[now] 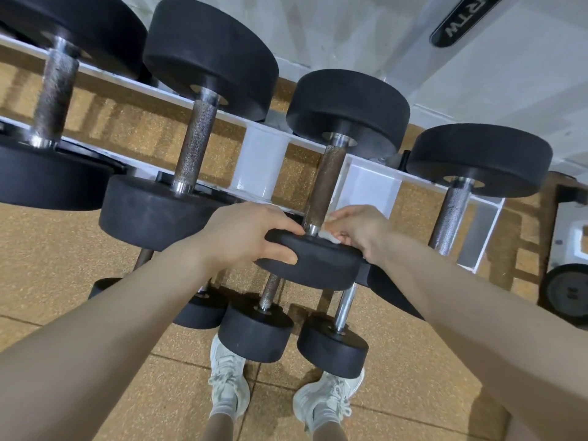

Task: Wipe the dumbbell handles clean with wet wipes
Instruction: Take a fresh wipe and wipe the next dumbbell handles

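A black dumbbell with a knurled steel handle [324,183] lies on the white rack's upper tier, in the middle of the view. My left hand [245,233] grips the rim of its near weight head [318,265], thumb on the side and fingers over the top. My right hand [356,230] pinches a crumpled white wet wipe [329,236] against the near end of the handle, where it meets the head. Most of the wipe is hidden under my fingers.
Other black dumbbells [194,144] [451,214] lie on either side on the white rack [261,163]. Smaller dumbbells [254,332] sit on the lower tier above my shoes. A wheeled machine base [566,259] stands at the right on the cork-coloured floor.
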Motion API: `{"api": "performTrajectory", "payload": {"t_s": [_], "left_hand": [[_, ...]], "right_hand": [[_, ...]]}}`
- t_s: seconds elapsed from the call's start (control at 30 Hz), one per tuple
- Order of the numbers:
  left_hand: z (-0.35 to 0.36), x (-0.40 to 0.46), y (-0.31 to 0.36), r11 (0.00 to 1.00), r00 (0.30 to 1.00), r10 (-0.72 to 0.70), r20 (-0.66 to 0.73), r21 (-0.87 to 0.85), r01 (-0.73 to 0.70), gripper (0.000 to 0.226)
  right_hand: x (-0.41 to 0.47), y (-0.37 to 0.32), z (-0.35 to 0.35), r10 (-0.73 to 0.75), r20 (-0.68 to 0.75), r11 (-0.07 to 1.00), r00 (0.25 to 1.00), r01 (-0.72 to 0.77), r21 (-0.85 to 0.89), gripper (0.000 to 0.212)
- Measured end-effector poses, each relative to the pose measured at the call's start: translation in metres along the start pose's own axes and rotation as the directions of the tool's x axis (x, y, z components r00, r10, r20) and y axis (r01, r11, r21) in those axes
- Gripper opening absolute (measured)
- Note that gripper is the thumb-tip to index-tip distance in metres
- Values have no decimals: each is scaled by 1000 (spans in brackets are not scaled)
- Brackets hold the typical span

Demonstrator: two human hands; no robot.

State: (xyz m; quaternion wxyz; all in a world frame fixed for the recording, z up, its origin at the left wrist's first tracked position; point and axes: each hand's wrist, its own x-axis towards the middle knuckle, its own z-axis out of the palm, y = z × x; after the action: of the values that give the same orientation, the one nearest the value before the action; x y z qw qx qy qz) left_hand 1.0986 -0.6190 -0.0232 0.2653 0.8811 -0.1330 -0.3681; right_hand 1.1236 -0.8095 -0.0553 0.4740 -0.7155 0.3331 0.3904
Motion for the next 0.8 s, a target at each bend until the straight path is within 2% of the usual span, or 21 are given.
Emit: {"api": "performTrajectory", "payload": {"t_s": [0.07, 0.13, 0.2, 0.23, 0.33, 0.43, 0.5, 0.57, 0.6, 0.67, 0.77, 0.8], "left_hand": [[1, 0, 0, 1000, 1000, -1, -2, -4, 1, 47], [1, 0, 0, 1000, 1000, -6, 2, -5, 6, 47], [1, 1, 0, 1000, 1000, -8, 1, -4, 8, 47], [1, 1, 0, 1000, 1000, -8, 0, -4, 8, 47], [2, -1, 0, 1000, 1000, -9, -7, -15, 9, 47], [1, -2, 1, 1000, 1000, -15, -7, -17, 15, 46], [1, -1, 1, 1000, 1000, -18, -3, -19, 18, 47], [1, -1, 1, 1000, 1000, -15, -4, -18, 15, 47], [1, -1, 1, 1000, 1000, -12, -5, -15, 12, 47], [1, -1, 0, 1000, 1000, -10, -7, -12, 10, 47], [2, -1, 0, 1000, 1000, -9, -15, -22, 9, 46], [2, -1, 0, 1000, 1000, -7, -15, -25, 7, 46]], "right_hand": [[5, -8, 1, -17, -82, 1000, 996, 15, -18, 28], [11, -26, -3, -67, -166, 971, 984, 102, 215, 32], [16, -44, -6, -92, -221, 844, 971, 194, 501, 28], [17, -50, -6, -93, -239, 794, 967, 217, 568, 26], [16, -43, 4, -70, -203, 804, 977, 176, 568, 19], [6, -19, 7, 9, -53, 861, 999, 19, 508, 26], [2, -8, 5, 35, 55, 882, 998, -57, 468, 20], [3, -11, 4, 53, 86, 906, 995, -85, 416, 19], [6, -16, 2, 33, 47, 917, 998, -49, 395, 17], [12, -34, 0, -80, -120, 914, 990, 120, 387, 18], [19, -51, 2, -242, -341, 812, 908, 382, 441, 24], [22, -50, 5, -291, -392, 800, 873, 447, 401, 22]]}}
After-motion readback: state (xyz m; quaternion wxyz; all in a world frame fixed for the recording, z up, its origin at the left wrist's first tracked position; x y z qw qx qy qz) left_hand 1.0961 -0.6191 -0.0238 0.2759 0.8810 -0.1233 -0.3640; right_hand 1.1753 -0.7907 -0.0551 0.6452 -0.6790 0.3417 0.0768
